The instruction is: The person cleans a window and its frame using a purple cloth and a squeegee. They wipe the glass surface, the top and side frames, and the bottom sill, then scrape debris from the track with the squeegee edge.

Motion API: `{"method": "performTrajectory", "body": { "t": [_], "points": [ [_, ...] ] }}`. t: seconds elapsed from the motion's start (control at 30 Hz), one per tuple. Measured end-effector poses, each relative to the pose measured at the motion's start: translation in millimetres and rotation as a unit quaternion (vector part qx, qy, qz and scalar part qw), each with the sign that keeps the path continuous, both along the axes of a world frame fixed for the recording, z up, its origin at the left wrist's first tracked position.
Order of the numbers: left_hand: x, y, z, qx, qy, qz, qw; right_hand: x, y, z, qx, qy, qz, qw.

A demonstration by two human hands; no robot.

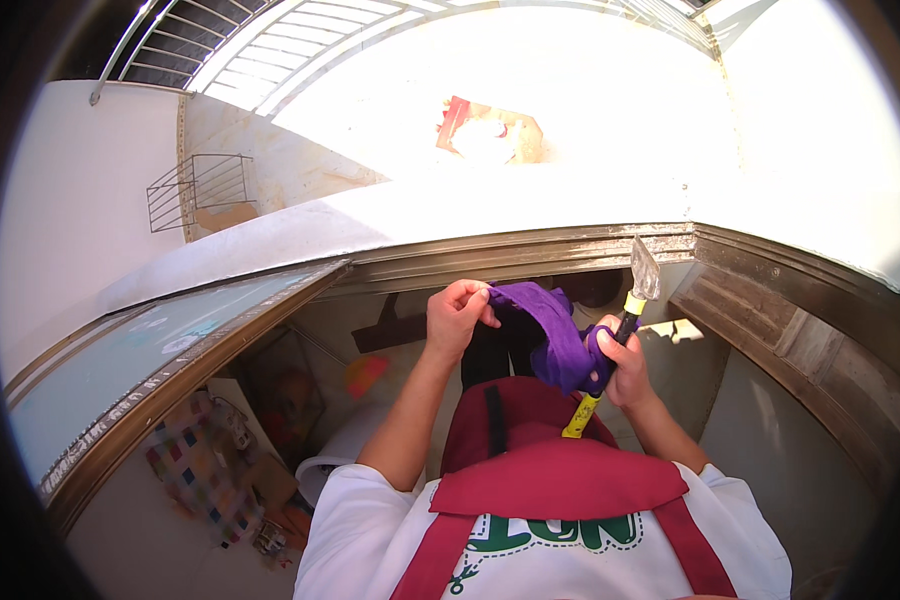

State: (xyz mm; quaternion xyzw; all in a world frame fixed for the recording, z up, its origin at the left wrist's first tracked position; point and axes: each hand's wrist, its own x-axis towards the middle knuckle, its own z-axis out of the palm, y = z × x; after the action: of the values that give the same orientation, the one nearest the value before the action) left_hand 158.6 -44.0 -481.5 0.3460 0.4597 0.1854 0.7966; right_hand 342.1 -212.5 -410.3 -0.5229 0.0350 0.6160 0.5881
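Observation:
My left hand (457, 315) pinches one end of a purple cloth (544, 322) between thumb and fingers. The rest of the cloth hangs across to my right hand (628, 367), which grips its bunched part together with the handle of a scraper (627, 315). That tool has a black and yellow handle, and its whitish, worn-looking blade points up and away from me. Both hands are in front of my dark red apron (555, 480), just inside a brown metal window frame (510, 255). Part of the handle is hidden by my fingers and the cloth.
A sliding glass pane (180, 330) stands on the left. Beyond the sill, a wire rack (199, 193) and a red and brown bag or packet (491, 131) are on the sunlit floor outside. Below left are a white bucket-like container (330, 465) and a checkered cloth (206, 465).

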Motion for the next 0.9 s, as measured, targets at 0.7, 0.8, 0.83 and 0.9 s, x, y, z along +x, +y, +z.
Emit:
{"method": "performTrajectory", "body": {
  "t": [0.7,0.8,0.83,0.9],
  "points": [
    [112,-50,-45,0.619,0.215,-0.313,0.687,13,-26,-40,-0.044,-0.179,-0.007,0.983],
    [144,-58,-48,0.612,0.144,-0.296,0.719,29,-31,-33,-0.053,-0.188,-0.049,0.98],
    [150,-58,-48,0.614,0.123,-0.28,0.728,34,-31,-30,-0.042,-0.208,-0.053,0.976],
    [149,-51,-45,0.521,0.052,-0.266,0.809,38,-29,-22,-0.029,-0.202,-0.072,0.976]
  ]
}}
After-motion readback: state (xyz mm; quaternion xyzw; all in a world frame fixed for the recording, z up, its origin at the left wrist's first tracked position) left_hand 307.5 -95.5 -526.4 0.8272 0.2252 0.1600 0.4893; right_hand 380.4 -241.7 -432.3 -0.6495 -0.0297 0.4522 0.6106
